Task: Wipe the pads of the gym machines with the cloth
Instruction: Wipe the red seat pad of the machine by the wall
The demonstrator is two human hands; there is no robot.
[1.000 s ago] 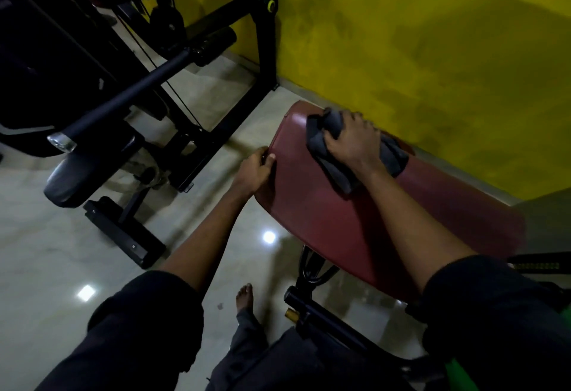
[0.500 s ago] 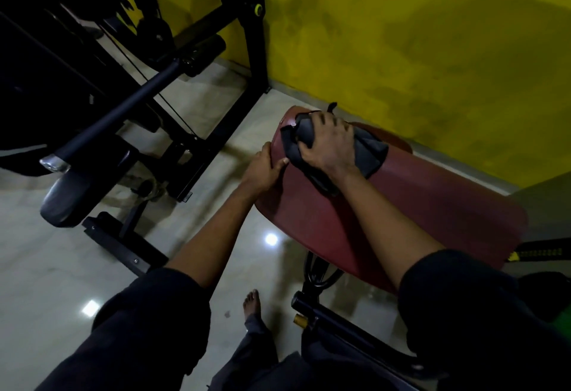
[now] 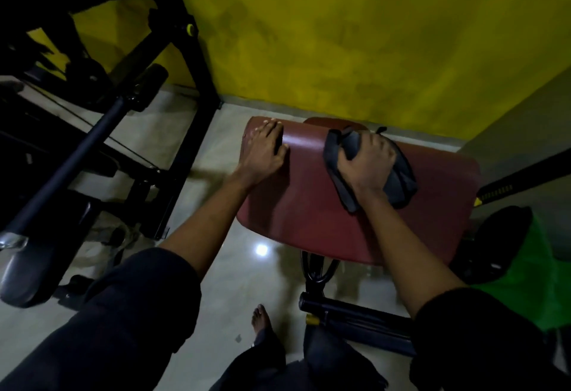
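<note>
left grip (image 3: 262,152): fingers spread flat on red pad (image 3: 309,205), far left corner
right grip (image 3: 367,163): curled round dark cloth (image 3: 400,180), pressing it on pad

the cloth (image 3: 401,179) was drawn by the right hand (image 3: 367,162) away from the far left end of the pad (image 3: 309,205), toward the right along its far edge. the left hand (image 3: 262,152) was shifted from the side edge onto the top, by the far left corner.

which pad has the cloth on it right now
The wide dark red vinyl pad: the right hand grips the dark grey cloth on it. The black pad at lower left has none.
</note>
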